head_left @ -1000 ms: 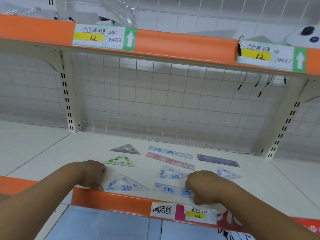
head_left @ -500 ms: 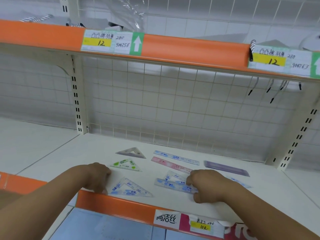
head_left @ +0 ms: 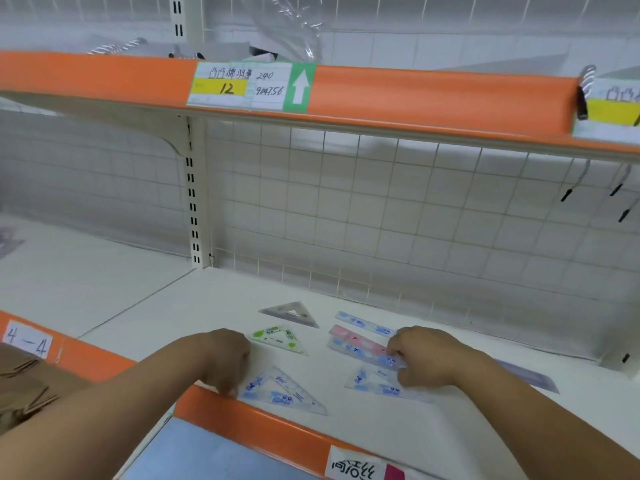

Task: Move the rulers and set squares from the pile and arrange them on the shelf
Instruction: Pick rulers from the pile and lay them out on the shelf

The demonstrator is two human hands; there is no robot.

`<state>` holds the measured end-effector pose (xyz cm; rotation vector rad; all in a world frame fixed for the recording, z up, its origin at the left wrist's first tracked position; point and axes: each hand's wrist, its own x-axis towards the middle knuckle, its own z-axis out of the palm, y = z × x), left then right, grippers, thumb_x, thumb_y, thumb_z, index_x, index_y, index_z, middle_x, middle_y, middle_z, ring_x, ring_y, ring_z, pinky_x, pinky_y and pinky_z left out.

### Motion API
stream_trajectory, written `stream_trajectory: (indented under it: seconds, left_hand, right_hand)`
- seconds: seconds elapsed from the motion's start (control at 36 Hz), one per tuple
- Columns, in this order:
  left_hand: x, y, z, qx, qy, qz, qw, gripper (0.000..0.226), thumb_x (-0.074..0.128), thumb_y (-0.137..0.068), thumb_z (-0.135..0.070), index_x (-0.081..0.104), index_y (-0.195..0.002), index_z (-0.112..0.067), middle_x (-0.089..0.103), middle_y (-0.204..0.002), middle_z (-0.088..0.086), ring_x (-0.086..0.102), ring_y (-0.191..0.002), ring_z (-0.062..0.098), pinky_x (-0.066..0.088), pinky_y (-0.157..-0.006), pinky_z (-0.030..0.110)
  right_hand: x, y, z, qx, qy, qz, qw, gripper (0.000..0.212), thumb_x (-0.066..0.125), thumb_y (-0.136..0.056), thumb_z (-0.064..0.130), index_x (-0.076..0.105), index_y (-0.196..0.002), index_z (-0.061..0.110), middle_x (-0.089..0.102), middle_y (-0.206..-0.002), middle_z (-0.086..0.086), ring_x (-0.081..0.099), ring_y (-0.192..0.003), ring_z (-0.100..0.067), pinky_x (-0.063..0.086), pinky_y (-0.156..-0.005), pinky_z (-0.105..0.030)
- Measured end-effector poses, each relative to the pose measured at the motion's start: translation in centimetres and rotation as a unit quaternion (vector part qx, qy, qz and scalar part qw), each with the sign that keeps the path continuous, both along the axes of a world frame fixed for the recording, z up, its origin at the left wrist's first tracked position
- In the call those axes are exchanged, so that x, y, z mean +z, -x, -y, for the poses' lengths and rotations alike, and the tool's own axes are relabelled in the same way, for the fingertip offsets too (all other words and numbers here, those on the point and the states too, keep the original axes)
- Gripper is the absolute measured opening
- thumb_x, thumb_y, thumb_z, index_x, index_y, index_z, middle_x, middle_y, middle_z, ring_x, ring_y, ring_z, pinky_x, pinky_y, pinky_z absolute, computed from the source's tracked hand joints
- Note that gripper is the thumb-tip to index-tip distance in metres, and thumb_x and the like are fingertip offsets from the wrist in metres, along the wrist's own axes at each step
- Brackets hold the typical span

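Alignment seems to be what this step asks for; the right hand point(head_left: 426, 358) has its fingers curled onto the right end of a clear blue-printed ruler point(head_left: 360, 353) in what looks like a pinch, and that ruler lies slanted over the near edge of the pink ruler point(head_left: 348, 335), touching it. Judged from the layout, it belongs flat on the shelf point(head_left: 166, 306) just nearer the person than the pink ruler, parallel to it and not overlapping; lifting the held end slightly before sliding would likely stop it dragging the pink ruler askew. A second blue set square point(head_left: 375, 384) lies nearer again than the pink ruler, partly under the right hand; the gap between them is narrow, so it may need nudging first. Left of the pink ruler sits a column of three: the grey set square point(head_left: 292, 311) farther back, the green set square point(head_left: 280, 339) about level, the blue set square point(head_left: 282, 393) nearest; the left hand point(head_left: 225, 358) rests curled fingertips at that last one's left corner, though I cannot tell whether they pinch or merely press. A back ruler point(head_left: 363, 322) lies just behind the pink ruler.
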<state>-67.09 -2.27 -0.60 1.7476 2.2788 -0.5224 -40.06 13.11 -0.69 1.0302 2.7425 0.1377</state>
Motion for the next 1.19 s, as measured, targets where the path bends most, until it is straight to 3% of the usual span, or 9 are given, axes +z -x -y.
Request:
stream_trajectory:
  seconds: [0.08,0.17,0.28,0.39,0.69,1.19]
  left_hand:
    - [0.2,-0.8,-0.2,0.007,-0.016,0.036,0.999,0.074,0.065,-0.086,-0.036,0.029,-0.149,-0.017,0.034,-0.149,0.001,0.036,-0.135,0.02,0.035,-0.107,0.03]
    - [0.1,-1.6,-0.6,0.024,-0.04,0.076,0.996,0.074,0.062,-0.089,-0.035,0.024,-0.15,-0.02,0.033,-0.15,0.001,0.037,-0.134,0.019,0.035,-0.102,0.026]
    - [0.3,-3.1,-0.7,0.011,-0.038,0.083,0.996,0.068,0.067,-0.083,-0.04,0.038,-0.142,-0.022,0.045,-0.137,0.002,0.048,-0.122,0.021,0.042,-0.096,0.028]
    - [0.6,-3.9,-0.6,-0.001,-0.023,0.07,0.997,0.061,0.072,-0.077,-0.037,0.048,-0.131,-0.022,0.046,-0.128,0.002,0.052,-0.115,0.021,0.046,-0.092,0.031]
    - [0.9,-4.2,-0.8,-0.007,-0.009,0.057,0.998,0.065,0.072,-0.08,-0.036,0.042,-0.135,-0.019,0.041,-0.132,0.007,0.048,-0.118,0.024,0.043,-0.091,0.032]
    - [0.6,-4.0,-0.7,-0.013,-0.009,0.049,0.999,0.067,0.073,-0.079,-0.039,0.043,-0.135,-0.019,0.042,-0.131,0.008,0.047,-0.119,0.025,0.043,-0.094,0.034]
  right_hand:
    - [0.3,0.7,-1.5,-0.014,0.013,-0.018,1.0,0.007,0.056,-0.084,0.029,0.051,-0.084,0.034,0.045,-0.09,0.009,0.045,-0.088,-0.017,0.034,-0.062,-0.025]
    - [0.1,1.4,-3.1,-0.034,0.001,-0.027,0.999,0.028,0.056,-0.086,0.031,0.058,-0.111,0.02,0.056,-0.109,0.001,0.053,-0.097,-0.021,0.037,-0.07,-0.027]
    - [-0.2,2.0,-4.6,-0.056,-0.005,-0.026,0.998,0.035,0.055,-0.086,0.028,0.058,-0.119,0.016,0.056,-0.118,-0.002,0.056,-0.106,-0.022,0.044,-0.078,-0.031]
    - [-0.5,2.3,-5.7,-0.07,-0.013,-0.033,0.997,0.032,0.052,-0.088,0.023,0.058,-0.118,0.015,0.056,-0.117,-0.003,0.058,-0.104,-0.022,0.042,-0.074,-0.029]
    - [-1.6,2.7,-7.3,-0.095,0.004,-0.033,0.995,0.031,0.051,-0.088,0.023,0.058,-0.117,0.017,0.057,-0.117,-0.002,0.059,-0.104,-0.02,0.049,-0.084,-0.031]
    - [-2.3,2.6,-7.7,-0.108,0.01,-0.03,0.994,0.031,0.047,-0.09,0.015,0.062,-0.116,0.017,0.059,-0.117,-0.003,0.06,-0.103,-0.02,0.049,-0.082,-0.03]
